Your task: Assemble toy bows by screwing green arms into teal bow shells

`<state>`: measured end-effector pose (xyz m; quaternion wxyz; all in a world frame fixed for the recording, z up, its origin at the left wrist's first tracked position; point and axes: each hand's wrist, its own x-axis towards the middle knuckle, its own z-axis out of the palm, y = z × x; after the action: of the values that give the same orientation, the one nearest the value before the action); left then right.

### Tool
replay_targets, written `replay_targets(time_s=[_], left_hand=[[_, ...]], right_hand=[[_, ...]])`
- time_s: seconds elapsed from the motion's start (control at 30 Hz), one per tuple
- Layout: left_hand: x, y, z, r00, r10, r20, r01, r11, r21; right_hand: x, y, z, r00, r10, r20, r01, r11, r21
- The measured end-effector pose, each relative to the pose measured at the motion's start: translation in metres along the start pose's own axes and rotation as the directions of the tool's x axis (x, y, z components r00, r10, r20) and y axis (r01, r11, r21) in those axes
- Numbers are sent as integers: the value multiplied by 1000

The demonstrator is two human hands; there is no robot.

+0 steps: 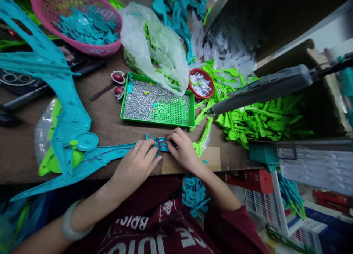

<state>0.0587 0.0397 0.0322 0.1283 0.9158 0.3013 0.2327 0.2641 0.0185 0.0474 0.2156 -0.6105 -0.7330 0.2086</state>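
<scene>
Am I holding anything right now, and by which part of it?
Yes, the blue part: your left grip has its narrow end, beside the wires. What your right grip pinches there can't be told.

A bag (pixel 165 51) droops over my tray (pixel 176 110) of screws (pixel 138 103), beside a red basket (pixel 212 86) of white pieces (pixel 200 85). Left, I see a pink basket (pixel 82 49) of blue pieces (pixel 89 25); right, a driver (pixel 264 86) slants near lime parts (pixel 248 121).
</scene>
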Motion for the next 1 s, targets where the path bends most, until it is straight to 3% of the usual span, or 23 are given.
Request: replay_targets(time_s=[0.1,0.2,0.37,0.53,0.6,0.7,0.83,1.0], left_hand=[[8,-4,-4,998,-42,50,47,992,-116],[15,0,-5,996,-55,67,61,993,-105],[18,18,2,989,-143,-22,144,988,52],[14,18,2,989,-140,-49,135,986,-94],[14,14,1,986,-160,-38,158,986,-56],[16,10,-1,992,-128,17,128,992,13],[14,9,-6,995,-26,96,31,998,-56],[-4,15,-8,997,10,75,-12,1000,26]], right_hand=[[2,0,0,999,-12,37,12,1000,-20],[2,1,2,999,-22,32,22,1000,-13],[0,4,5,999,-33,-6,33,999,-10],[-1,6,6,1000,-31,-1,31,999,5],[-1,6,4,999,-45,8,45,999,-6],[-1,3,-3,997,-56,54,60,996,-68],[-3,-4,-18,982,-43,185,66,991,-119],[-9,-5,-32,963,-72,260,108,986,-129]])
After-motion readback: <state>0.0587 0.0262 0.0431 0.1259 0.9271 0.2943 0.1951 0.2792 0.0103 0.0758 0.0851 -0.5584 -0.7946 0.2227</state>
